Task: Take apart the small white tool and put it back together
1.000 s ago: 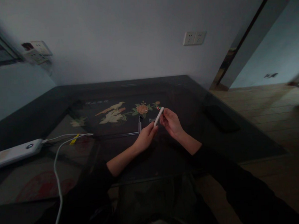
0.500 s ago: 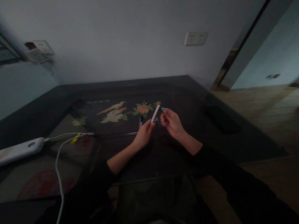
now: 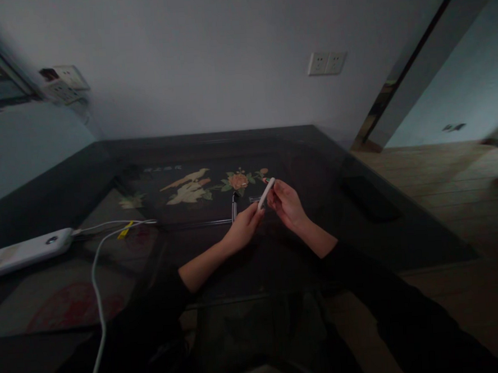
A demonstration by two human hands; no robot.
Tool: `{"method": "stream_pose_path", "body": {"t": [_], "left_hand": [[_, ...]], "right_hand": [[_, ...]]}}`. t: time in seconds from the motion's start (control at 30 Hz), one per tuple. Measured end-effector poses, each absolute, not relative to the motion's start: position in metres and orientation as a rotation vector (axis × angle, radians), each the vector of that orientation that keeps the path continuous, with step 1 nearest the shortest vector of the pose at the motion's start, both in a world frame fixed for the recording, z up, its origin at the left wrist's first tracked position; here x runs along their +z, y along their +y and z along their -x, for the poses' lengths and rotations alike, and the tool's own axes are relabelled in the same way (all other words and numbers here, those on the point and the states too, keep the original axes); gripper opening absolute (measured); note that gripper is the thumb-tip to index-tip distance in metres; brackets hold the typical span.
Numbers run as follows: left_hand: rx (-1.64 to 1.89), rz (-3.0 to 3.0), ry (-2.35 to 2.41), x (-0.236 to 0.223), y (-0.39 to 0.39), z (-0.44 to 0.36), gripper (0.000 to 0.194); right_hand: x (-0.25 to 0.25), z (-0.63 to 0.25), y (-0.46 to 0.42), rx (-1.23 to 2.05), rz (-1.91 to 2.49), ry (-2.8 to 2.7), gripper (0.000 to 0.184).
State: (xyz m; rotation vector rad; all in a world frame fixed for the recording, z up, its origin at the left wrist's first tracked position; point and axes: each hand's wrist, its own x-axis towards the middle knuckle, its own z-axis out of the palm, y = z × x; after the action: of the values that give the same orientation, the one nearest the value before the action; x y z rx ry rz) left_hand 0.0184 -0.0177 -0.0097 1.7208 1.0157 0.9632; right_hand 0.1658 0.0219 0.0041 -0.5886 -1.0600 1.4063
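Note:
My left hand (image 3: 243,227) is closed round the lower end of a white pen-like stick (image 3: 267,193), which tilts up to the right. The stick's upper end lies in front of the fingertips of my right hand (image 3: 290,205). That hand is closed in a pinch on a thin green piece (image 3: 268,179) with a reddish tip, mostly hidden behind the stick. On the tabletop beside my left hand is a slim silver-and-black object (image 3: 234,205). Behind the stick lies a small shiny piece (image 3: 254,199), too small to name.
The dark glossy table (image 3: 213,146) bears a bird-and-flower picture (image 3: 192,191). At left are a white power bank-like device (image 3: 27,252) and a white cable (image 3: 97,286) with a yellow tag. A dark flat object (image 3: 370,199) lies at right. The wall (image 3: 199,60) stands behind.
The white stick has shifted right and now crosses in front of my right fingertips. The green piece has moved behind it, with a reddish tip showing on the left side.

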Motion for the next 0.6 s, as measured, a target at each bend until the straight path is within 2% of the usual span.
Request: {"method": "stream_pose_path", "body": {"t": [0.33,0.6], "left_hand": [[0.99,-1.743,1.14,-0.0102,-0.0108,-0.015,0.021],[1.013,-1.727,1.155,-0.0114,-0.0091,-0.0146,0.023]], "right_hand": [[0.0042,-0.1667,0.0228,1.37,0.592,-1.132,0.045],[0.0011,-0.1669,0.025,1.377,0.557,-1.115,0.039]]}}
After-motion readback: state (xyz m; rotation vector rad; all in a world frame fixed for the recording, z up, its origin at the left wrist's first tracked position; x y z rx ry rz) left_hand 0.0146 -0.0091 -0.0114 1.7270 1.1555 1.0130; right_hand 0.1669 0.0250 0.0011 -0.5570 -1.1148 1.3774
